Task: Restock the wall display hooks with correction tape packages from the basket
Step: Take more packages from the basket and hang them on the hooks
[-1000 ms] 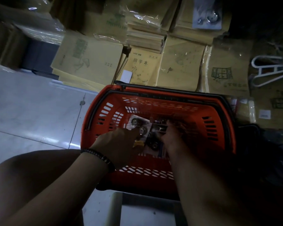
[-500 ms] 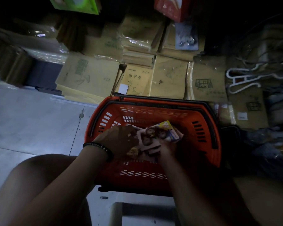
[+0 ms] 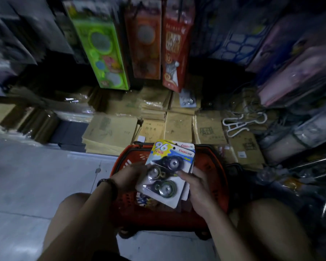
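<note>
pickup looks finished: correction tape packages [image 3: 168,172] are held stacked above the basket [image 3: 214,166], clamped by the fingers of the left hand [image 3: 129,178] and right hand [image 3: 198,187]. next, the hang holes [image 3: 174,148] beyond the fingertips must be threaded onto a wall hook, seemingly out of view.

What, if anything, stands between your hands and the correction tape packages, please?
Nothing visible does. The left hand grips the left edge of the correction tape packages and the right hand holds their right edge, above the orange basket. No free hook can be made out in the blurred wall display.
</note>
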Demonstrator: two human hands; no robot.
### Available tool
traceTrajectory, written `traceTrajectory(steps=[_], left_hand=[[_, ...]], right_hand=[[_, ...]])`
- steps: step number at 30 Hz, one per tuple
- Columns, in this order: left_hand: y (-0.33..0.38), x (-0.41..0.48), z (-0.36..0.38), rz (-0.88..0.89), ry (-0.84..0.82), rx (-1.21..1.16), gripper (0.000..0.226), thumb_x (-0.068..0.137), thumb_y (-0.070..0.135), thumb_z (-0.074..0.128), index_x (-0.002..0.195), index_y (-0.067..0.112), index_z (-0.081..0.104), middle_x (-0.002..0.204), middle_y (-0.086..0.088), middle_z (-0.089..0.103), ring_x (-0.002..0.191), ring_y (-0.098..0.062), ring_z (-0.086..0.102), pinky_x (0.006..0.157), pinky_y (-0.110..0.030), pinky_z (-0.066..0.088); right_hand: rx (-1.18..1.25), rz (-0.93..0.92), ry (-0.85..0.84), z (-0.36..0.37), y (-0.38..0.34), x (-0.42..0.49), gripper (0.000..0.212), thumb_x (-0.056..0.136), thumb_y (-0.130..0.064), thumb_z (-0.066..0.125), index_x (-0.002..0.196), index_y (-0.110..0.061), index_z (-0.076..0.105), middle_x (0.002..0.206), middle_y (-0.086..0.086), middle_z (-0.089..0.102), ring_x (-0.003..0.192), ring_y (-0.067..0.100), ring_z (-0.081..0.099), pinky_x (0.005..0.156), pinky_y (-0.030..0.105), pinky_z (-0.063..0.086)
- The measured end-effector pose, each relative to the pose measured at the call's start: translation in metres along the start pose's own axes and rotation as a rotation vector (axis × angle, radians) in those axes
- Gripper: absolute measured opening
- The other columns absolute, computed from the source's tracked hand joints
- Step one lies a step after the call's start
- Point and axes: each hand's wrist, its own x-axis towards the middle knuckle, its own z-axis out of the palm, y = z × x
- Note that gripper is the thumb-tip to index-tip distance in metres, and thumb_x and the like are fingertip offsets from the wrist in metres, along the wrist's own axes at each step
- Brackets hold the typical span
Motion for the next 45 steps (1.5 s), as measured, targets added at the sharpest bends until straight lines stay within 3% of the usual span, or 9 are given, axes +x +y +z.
traceTrajectory(steps=[3,5,10,13,17,22,30,38,45], left_hand=[[-0.003,-0.023,0.018,0.122,-0.090,-0.242,0.053,0.094,0.015,0.067,0.143,-0.003,0.057,0.141,-0.037,0.058,0.124,-0.049,0.060,0.107,-0.061,0.047],[-0.001,-0.043,0.032,0.219,-0.053,-0.317,0.045,0.096,0.007,0.062,0.140,-0.003,0.059,0.132,-0.033,0.067,0.114,-0.044,0.070,0.093,-0.051,0.059],[0.018,-0.094,0.047,0.411,0.028,-0.356,0.036,0.100,0.005,0.051,0.134,0.005,0.065,0.117,-0.023,0.076,0.097,-0.037,0.077,0.073,-0.042,0.063],[0.045,-0.119,0.047,0.483,0.125,-0.328,0.029,0.102,0.012,0.059,0.130,0.015,0.065,0.108,-0.017,0.078,0.080,-0.028,0.077,0.057,-0.037,0.060],[0.088,-0.155,0.055,0.583,0.172,-0.314,0.042,0.094,0.026,0.076,0.134,0.022,0.063,0.125,-0.016,0.076,0.107,-0.042,0.075,0.086,-0.060,0.061],[0.139,-0.202,0.067,0.763,0.115,-0.263,0.039,0.095,0.014,0.068,0.134,0.015,0.061,0.129,-0.020,0.073,0.111,-0.043,0.074,0.084,-0.059,0.061],[0.215,-0.254,0.086,0.949,0.125,-0.225,0.045,0.089,0.018,0.073,0.133,0.015,0.062,0.123,-0.019,0.076,0.110,-0.042,0.075,0.081,-0.058,0.063],[0.284,-0.284,0.083,1.089,0.224,-0.087,0.052,0.078,0.021,0.087,0.126,0.019,0.067,0.120,-0.014,0.078,0.110,-0.037,0.076,0.096,-0.065,0.057],[0.336,-0.322,0.061,1.172,0.258,0.026,0.033,0.100,0.011,0.065,0.131,0.020,0.065,0.122,-0.006,0.078,0.111,-0.029,0.076,0.093,-0.057,0.061]], right_hand=[[-0.129,-0.094,-0.030,0.012,-0.035,-0.023,0.044,0.082,-0.022,0.069,0.124,-0.009,0.071,0.112,0.013,0.078,0.096,0.028,0.074,0.074,0.032,0.059],[-0.201,-0.143,-0.087,0.022,-0.059,-0.036,0.042,0.088,-0.025,0.067,0.127,-0.012,0.070,0.119,0.010,0.077,0.107,0.024,0.073,0.084,0.035,0.057],[-0.530,-0.375,0.009,0.043,-0.118,-0.067,0.035,0.100,-0.013,0.068,0.135,-0.017,0.063,0.114,-0.009,0.075,0.099,-0.009,0.068,0.080,0.009,0.049],[-0.606,-0.665,0.140,0.051,-0.143,-0.079,0.058,0.092,-0.018,0.079,0.142,-0.035,0.055,0.129,-0.017,0.068,0.116,-0.002,0.064,0.097,0.028,0.055],[-0.901,-1.023,0.016,0.064,-0.195,-0.096,0.084,0.080,-0.039,0.085,0.154,-0.030,0.046,0.158,-0.014,0.043,0.149,0.006,0.038,0.119,0.031,0.039],[-1.290,-1.123,-0.122,0.083,-0.260,-0.111,0.107,0.074,-0.058,0.081,0.163,-0.040,0.024,0.172,-0.019,-0.002,0.160,0.008,-0.001,0.128,0.042,0.023],[-1.484,-1.329,-0.041,0.100,-0.362,-0.135,0.115,0.067,-0.082,0.071,0.163,-0.036,0.029,0.170,-0.008,0.012,0.158,0.015,0.011,0.124,0.041,0.020],[-1.443,-1.368,-0.102,0.111,-0.446,-0.145,0.114,0.065,-0.065,0.079,0.164,-0.037,0.028,0.167,-0.011,0.012,0.156,0.011,0.007,0.125,0.040,0.025],[-1.516,-1.538,0.010,0.142,-0.518,-0.146,0.114,0.063,-0.059,0.078,0.163,-0.032,0.031,0.167,0.000,0.021,0.153,0.024,0.021,0.118,0.051,0.040]])
